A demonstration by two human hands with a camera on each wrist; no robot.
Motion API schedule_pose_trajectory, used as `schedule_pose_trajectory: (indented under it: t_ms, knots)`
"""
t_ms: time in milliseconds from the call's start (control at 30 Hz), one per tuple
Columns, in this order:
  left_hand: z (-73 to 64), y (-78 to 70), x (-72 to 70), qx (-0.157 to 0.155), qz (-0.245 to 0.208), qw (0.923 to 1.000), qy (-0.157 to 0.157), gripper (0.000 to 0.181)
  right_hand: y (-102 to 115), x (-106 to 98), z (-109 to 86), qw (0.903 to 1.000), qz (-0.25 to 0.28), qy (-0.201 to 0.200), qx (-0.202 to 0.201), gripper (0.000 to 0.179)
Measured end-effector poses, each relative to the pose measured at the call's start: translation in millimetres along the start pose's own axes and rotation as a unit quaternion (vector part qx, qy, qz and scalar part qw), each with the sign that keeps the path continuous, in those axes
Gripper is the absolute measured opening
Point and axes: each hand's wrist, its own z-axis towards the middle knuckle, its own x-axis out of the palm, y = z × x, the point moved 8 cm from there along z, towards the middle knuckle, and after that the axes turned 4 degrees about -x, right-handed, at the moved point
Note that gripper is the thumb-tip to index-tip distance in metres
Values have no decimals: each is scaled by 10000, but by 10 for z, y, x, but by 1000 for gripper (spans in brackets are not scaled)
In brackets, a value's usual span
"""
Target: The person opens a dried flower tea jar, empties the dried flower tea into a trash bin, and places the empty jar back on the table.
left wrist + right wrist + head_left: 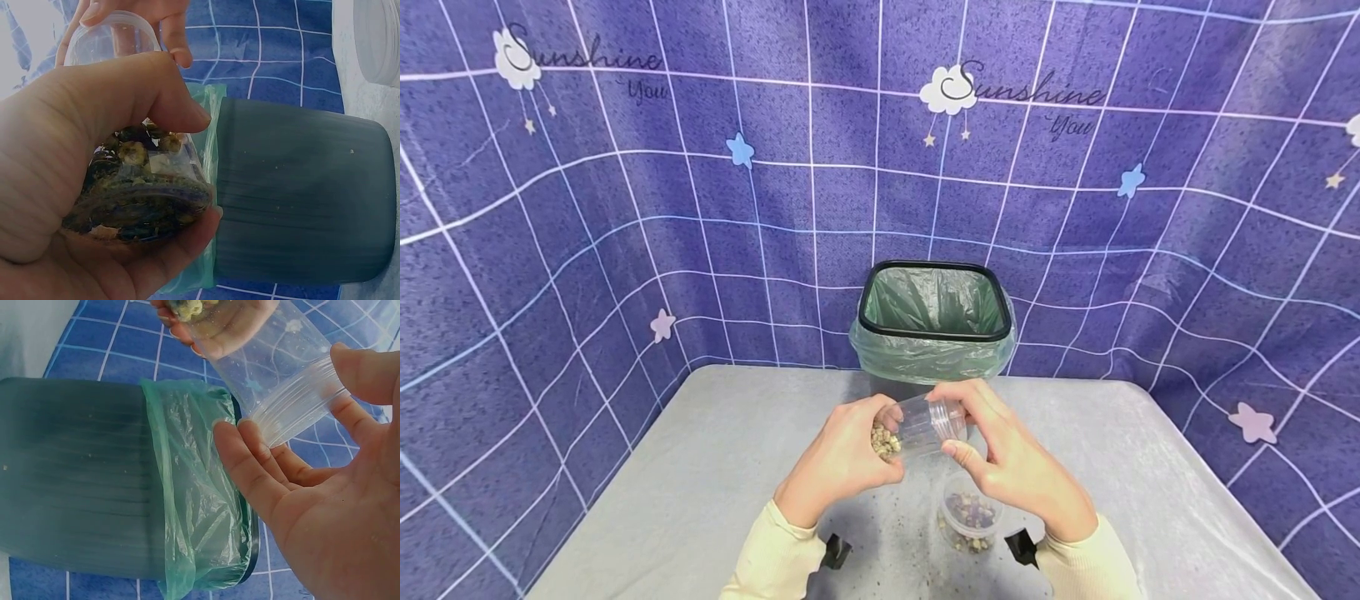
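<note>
Head view: clear jar [916, 427], one, held tilted sideways before the lined bin [932, 336]
Left hand [844, 450] curls round the base holding dried buds [886, 442]; right hand [1011, 462] pinches the ridged end [938, 421]; plastic probably light, thin-walled, slippery; best gripped at base and ridges

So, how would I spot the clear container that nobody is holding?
Start at the big bin with the green bag. Come toward the person, to the table just below the right hand in the head view: there sits a round, clear container with yellowish bits inside. Unlike the clear jar held tilted between left hand and right, it stands on the table.
</note>
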Motion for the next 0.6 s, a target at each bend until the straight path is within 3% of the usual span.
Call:
schedule_pose_trajectory:
  t_ms: [300,433,600]
  knots:
    - [5,7,-3,-11,-13,10000,-10,50,-11,9,10,9996,259,66,97,64]
    - [4,7,-8,-15,-37,10000,-8,50,-32,11,6,9988,376,68,313,71]
    - [-1,4,-21,1,-6,10000,-43,49,-81,16,-12,9968,318,-88,730,62]
